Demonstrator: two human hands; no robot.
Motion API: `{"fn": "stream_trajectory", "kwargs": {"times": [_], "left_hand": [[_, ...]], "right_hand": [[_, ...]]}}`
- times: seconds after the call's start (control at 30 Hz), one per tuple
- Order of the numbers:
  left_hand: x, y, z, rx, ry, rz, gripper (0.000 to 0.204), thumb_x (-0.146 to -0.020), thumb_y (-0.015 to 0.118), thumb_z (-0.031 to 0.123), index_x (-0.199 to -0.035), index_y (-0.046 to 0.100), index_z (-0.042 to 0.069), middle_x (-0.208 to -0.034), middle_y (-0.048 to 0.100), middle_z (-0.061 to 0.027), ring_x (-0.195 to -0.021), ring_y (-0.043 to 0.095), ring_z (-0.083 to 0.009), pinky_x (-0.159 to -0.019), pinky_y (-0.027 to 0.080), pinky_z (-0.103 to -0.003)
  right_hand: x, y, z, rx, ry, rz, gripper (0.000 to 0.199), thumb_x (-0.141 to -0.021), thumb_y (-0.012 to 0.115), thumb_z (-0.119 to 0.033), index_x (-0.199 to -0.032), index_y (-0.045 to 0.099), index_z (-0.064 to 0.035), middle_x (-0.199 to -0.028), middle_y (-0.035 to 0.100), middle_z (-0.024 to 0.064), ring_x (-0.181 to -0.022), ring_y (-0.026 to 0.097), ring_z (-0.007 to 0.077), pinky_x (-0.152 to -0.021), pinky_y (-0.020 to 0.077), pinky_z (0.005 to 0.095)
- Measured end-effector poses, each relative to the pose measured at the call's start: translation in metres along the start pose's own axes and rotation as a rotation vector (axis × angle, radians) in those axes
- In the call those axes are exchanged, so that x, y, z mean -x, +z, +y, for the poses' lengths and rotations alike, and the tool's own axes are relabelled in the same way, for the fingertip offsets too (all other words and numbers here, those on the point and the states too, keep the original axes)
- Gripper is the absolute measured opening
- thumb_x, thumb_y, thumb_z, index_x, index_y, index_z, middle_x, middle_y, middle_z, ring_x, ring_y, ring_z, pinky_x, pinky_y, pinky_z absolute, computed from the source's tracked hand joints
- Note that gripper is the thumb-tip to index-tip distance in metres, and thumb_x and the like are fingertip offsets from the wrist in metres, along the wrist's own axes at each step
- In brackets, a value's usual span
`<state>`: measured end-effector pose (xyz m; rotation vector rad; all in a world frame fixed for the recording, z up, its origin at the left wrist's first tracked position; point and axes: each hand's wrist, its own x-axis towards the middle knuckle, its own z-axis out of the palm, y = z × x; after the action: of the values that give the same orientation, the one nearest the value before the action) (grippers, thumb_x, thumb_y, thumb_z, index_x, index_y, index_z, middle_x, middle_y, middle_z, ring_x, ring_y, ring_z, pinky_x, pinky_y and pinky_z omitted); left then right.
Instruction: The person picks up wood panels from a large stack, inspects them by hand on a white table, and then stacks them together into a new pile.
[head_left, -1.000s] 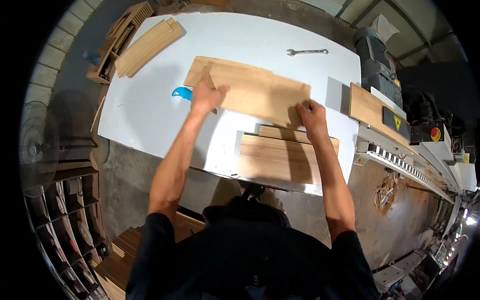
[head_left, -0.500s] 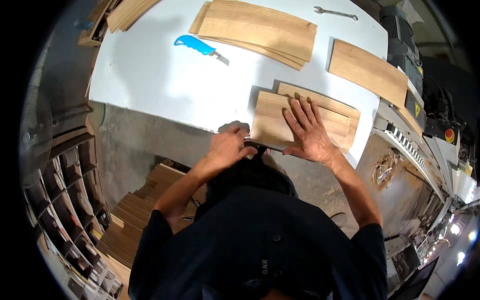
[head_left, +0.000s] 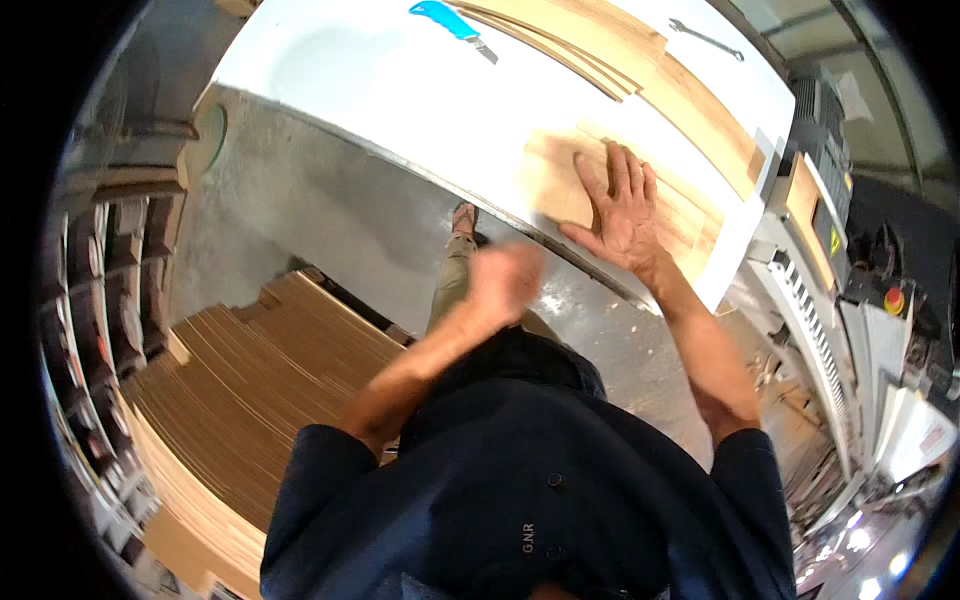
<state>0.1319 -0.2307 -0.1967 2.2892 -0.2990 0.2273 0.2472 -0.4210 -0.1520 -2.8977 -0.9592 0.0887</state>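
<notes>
The thin pale wooden veneer sheets (head_left: 640,195) at the white worktop's (head_left: 400,90) near edge are pinned flat by the right hand (head_left: 625,215), fingers spread. The left hand (head_left: 505,282) (blurred, grip unreadable) is off the edge. Even pressure is advised.

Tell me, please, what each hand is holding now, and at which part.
Nothing is gripped. The right hand lies flat, fingers spread, on the top of the wooden sheets near the white table's edge. The left hand is blurred, off the table; no object shows in it.
</notes>
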Motion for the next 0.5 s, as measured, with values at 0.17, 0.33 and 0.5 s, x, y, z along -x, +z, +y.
{"fn": "stream_trajectory", "kwargs": {"times": [0.17,0.33,0.5], "left_hand": [[0.035,0.004,0.035,0.012,-0.199,-0.124,0.01,-0.077,0.059,0.012,-0.068,0.057,0.009,-0.071,0.061,-0.0133,-0.067,0.062,-0.0352,-0.056,0.048,-0.045],[0.025,0.0,0.015,0.028,-0.238,-0.052,0.014,-0.078,0.06,0.014,-0.068,0.057,0.005,-0.071,0.061,-0.0152,-0.067,0.061,-0.0381,-0.056,0.047,-0.045],[0.018,0.012,0.039,0.112,-0.024,0.131,0.009,-0.072,0.065,0.003,-0.07,0.056,0.007,-0.062,0.055,-0.0112,-0.059,0.059,-0.0315,-0.052,0.046,-0.04]], "right_hand": [[0.001,0.01,0.016,0.038,-0.077,0.0,0.099,-0.075,0.045,-0.081,-0.15,0.026,-0.0192,-0.151,0.015,0.0267,-0.14,0.012,0.0462,-0.112,0.006,0.0591],[-0.008,0.009,-0.001,-0.007,0.059,-0.003,0.112,-0.064,0.062,-0.079,-0.151,0.021,-0.0208,-0.151,0.013,0.0272,-0.142,0.008,0.0447,-0.112,0.003,0.0607],[-0.017,0.005,-0.008,-0.06,0.153,-0.065,0.116,-0.06,0.067,-0.078,-0.15,0.023,-0.0203,-0.151,0.013,0.0274,-0.143,0.005,0.0435,-0.112,-0.0006,0.0606]]}}
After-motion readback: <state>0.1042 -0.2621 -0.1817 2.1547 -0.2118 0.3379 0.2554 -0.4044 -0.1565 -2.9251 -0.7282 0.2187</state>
